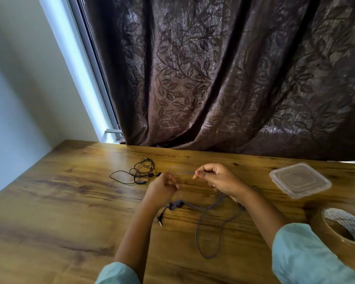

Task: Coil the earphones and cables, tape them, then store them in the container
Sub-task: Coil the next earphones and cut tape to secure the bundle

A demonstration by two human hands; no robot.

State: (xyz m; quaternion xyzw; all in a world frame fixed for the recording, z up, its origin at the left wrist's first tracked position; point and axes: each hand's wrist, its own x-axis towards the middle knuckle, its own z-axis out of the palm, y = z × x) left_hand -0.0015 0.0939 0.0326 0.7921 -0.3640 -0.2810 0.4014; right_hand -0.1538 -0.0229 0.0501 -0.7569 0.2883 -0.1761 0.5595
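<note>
Left hand point(163, 187) raised just above the wooden table point(59, 201), fingers curled, pinching the purple earphones point(205, 232). Right hand point(215, 177) opposite and near it, thumb and forefinger pinching the same cord; a short span of cord runs between the two hands. Rest of the purple cord trails down onto the table in a loose loop between the forearms, with earbuds and jack plug lying below the left hand. Black earphones point(139, 173) lie in a loose tangle on the table, just beyond the left hand, untouched. Clear plastic container point(299, 180), lid on, sits to the right. Tape roll point(344, 224) lies flat at the right edge, nearer than the container. Dark leaf-patterned curtain point(213, 78) hangs behind the table.
</note>
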